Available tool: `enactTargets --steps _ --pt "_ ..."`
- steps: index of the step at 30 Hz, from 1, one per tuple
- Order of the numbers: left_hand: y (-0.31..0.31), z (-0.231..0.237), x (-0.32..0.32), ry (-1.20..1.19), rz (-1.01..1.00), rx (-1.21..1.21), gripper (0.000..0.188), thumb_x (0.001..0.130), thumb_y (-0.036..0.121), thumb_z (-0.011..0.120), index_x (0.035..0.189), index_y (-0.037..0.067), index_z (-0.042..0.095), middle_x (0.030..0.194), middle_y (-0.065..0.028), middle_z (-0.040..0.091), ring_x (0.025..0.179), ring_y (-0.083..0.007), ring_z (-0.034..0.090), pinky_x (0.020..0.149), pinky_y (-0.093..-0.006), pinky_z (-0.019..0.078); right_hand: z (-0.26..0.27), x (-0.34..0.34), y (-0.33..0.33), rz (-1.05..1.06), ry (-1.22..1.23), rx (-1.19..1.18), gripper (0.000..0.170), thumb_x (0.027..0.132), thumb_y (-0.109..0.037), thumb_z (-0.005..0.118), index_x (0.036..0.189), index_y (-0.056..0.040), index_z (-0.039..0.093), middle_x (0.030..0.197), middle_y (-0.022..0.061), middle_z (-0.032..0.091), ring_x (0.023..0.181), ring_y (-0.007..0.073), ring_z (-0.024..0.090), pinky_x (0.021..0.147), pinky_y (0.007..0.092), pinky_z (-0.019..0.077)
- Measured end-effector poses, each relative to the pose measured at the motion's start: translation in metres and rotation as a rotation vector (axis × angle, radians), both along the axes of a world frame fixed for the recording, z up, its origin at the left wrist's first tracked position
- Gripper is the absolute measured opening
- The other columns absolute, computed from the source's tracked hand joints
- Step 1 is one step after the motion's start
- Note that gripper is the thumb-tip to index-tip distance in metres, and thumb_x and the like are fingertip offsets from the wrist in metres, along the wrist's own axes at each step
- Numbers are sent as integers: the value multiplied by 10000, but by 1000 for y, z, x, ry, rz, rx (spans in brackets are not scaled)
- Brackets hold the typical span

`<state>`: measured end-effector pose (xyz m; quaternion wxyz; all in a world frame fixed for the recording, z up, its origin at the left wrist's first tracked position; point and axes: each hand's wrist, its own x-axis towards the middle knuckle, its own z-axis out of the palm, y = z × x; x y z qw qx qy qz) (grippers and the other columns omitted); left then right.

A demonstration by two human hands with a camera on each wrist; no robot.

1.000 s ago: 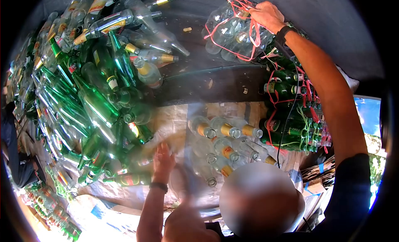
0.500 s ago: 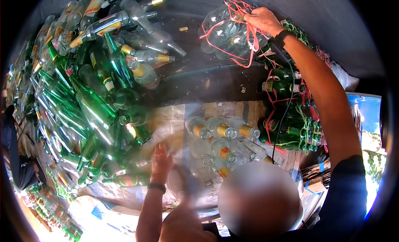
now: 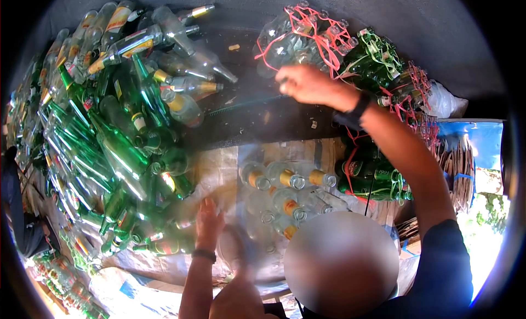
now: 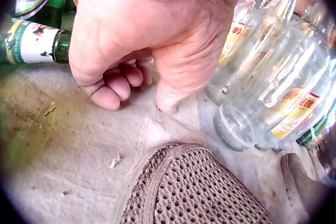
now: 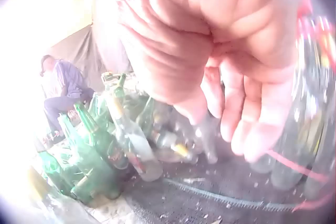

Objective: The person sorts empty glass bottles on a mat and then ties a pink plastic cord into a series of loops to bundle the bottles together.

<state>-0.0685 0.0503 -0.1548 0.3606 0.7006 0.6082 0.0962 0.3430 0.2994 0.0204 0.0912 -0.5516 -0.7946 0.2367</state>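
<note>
My right hand [image 3: 309, 84] is empty beside the front of a bundle of clear glass bottles [image 3: 279, 36], bound with pink plastic strap [image 3: 329, 50]. In the right wrist view its fingers [image 5: 252, 121] hang loosely bent, and the bundle stands at the right edge. Low down, my left hand [image 3: 209, 223] is at the sheet, between the loose bottle pile and a group of upright clear bottles [image 3: 290, 204]. The left wrist view shows its loosely bent fingers [image 4: 113, 87] and thumb close to the sheet, holding nothing. A green bottle [image 4: 37, 43] lies near its knuckles.
Loose green and clear bottles [image 3: 118, 132] heap up across the left side. Strapped bundles of green bottles [image 3: 372, 168] line the right. A shoe [image 3: 231, 246] is beside my left hand. Another person [image 5: 65, 87] sits behind the pile in the right wrist view.
My right hand has let go of the pink strap on the clear-bottle bundle and moved down and left from it. The left hand stays low in about the same place.
</note>
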Motion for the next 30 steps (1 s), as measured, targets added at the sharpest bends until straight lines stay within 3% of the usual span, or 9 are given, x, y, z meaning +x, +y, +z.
enactTargets --steps 5,8,12,15,25,27,30 --pt "-5 -12 -3 41 -1 46 385 754 56 782 994 37 481 932 -163 548 901 -398 566 787 -498 458 -91 1 -5 -108 -21 -241 373 948 -237 596 1278 -64 626 1249 215 669 1202 378 615 1032 463 468" --pt "-6 -10 -2 46 -6 40 378 752 58 784 971 37 477 925 -163 543 896 -398 563 786 -495 457 -130 20 0 -227 -70 10 334 973 -253 572 1248 -73 631 1207 214 679 1164 395 624 996 477 482" --pt "-3 -6 -1 46 -7 47 378 745 61 792 947 35 472 907 -163 534 889 -399 559 779 -492 454 -141 37 -2 -161 -240 175 171 945 -207 610 1065 -92 646 1049 164 712 1022 375 664 917 471 507" --pt "-2 -2 -1 19 1 9 385 737 65 799 941 34 474 899 -163 531 880 -397 553 772 -492 450 -158 51 1 -59 -338 252 111 934 -160 610 1025 -111 652 1016 153 716 1001 359 671 910 460 511" --pt "0 5 0 -5 5 -4 396 722 52 801 929 36 463 885 -156 519 852 -389 539 751 -490 440 -158 65 7 -20 -409 127 192 958 -150 597 1150 -138 592 1013 129 722 1084 336 660 1016 415 484" --pt "2 10 -1 68 -22 -126 327 854 143 697 1119 31 541 1023 -187 612 979 -414 593 840 -525 493 -155 63 10 -21 -454 76 188 969 -143 590 1157 -138 595 1037 134 724 1101 336 658 1018 418 485" --pt "5 16 0 37 -21 -142 341 846 126 705 1123 23 535 1028 -188 611 989 -420 596 842 -529 495 -150 60 12 -27 -431 20 210 962 -157 601 1169 -123 597 1049 171 715 1084 375 654 930 463 513"
